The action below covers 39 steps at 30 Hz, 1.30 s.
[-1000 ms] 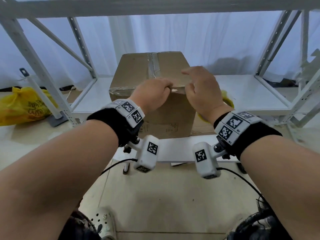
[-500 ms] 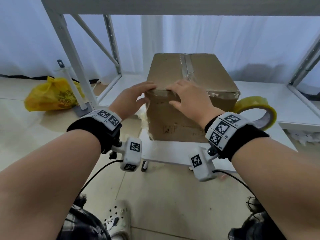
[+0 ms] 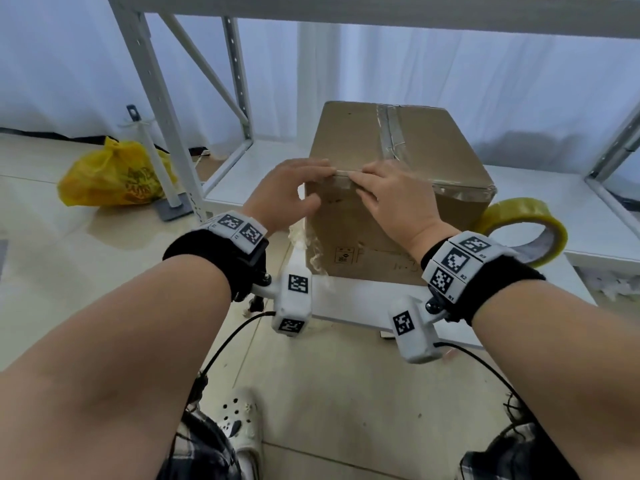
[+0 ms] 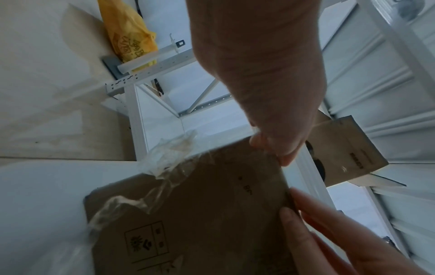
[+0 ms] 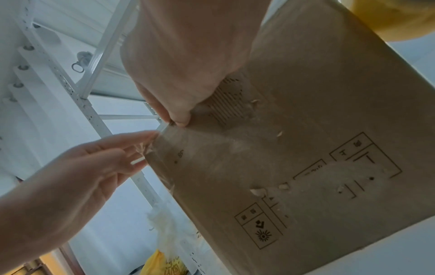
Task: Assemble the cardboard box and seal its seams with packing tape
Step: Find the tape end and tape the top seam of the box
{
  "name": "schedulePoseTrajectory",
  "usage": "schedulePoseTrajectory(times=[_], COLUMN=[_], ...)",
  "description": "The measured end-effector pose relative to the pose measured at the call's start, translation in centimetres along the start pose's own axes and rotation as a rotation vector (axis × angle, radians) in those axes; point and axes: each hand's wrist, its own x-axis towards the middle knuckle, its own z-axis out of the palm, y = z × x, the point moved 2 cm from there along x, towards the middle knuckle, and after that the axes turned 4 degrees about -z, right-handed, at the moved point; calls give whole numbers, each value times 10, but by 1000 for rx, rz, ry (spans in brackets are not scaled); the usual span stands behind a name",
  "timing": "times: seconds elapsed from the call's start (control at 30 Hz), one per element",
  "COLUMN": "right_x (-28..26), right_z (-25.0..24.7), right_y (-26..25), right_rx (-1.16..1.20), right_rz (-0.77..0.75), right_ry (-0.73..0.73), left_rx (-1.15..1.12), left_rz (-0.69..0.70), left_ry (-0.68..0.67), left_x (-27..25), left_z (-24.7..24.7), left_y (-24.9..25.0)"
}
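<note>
A closed cardboard box (image 3: 408,140) stands on a low white shelf (image 3: 363,303). Clear tape runs along its top seam, and a tape strip (image 3: 460,188) covers the front top edge. My left hand (image 3: 313,183) lies on the box's front left top corner, fingers straight over the edge and thumb on the front face. Beside it my right hand (image 3: 363,185) presses straight fingers along the same edge. In the right wrist view the left hand (image 5: 132,148) touches the box (image 5: 306,148) at that corner. A yellowish tape roll (image 3: 512,211) leans behind the box's right side.
A crumpled loose tape tail (image 3: 308,247) hangs down the box's left front edge. A yellow plastic bag (image 3: 110,174) lies on the floor at left, by the white rack upright (image 3: 156,98). Another shelf board spans overhead. A foot in a white clog (image 3: 239,420) stands below.
Both hands have slid left along the front top edge, from its middle to the left corner. The left hand's fingers went from curled to straight. The view shifted, so the tape roll shows.
</note>
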Motion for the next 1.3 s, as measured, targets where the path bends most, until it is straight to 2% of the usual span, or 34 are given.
schedulePoseTrajectory(times=[0.1, 0.17, 0.23, 0.37, 0.47, 0.6, 0.8, 0.87, 0.97, 1.13, 1.3], right_x=[0, 0, 0, -3, -3, 0, 31, 37, 36, 29, 21], right_z=[0, -1, 0, 2, 4, 3, -3, 0, 2, 6, 24], right_y=[0, -1, -1, -1, 2, -5, 3, 4, 1, -5, -20], right_rx=[-34, -34, -22, -21, -39, -38, 156, 108, 91, 46, -193], right_rz=[-29, -39, -38, -45, -71, -81, 158, 166, 191, 221, 173], right_ry=[68, 87, 91, 102, 110, 61, -116, -199, -237, -146, -136], left_rx=[-231, -280, -187, -28, -38, -85, -37, -51, -48, 61, 143], left_rz=[-190, -256, -231, -91, -49, -79, -54, -36, 3, 73, 92], left_ry=[13, 24, 19, -33, -47, -14, -10, -6, 22, 8, 21], left_x=[2, 5, 11, 19, 20, 23, 30, 27, 21, 12, 3], left_z=[-5, -9, -10, -9, -11, -9, -4, -4, -3, 3, 9], left_y=[5, 8, 10, 9, 2, -3, -1, -5, -8, -8, -14])
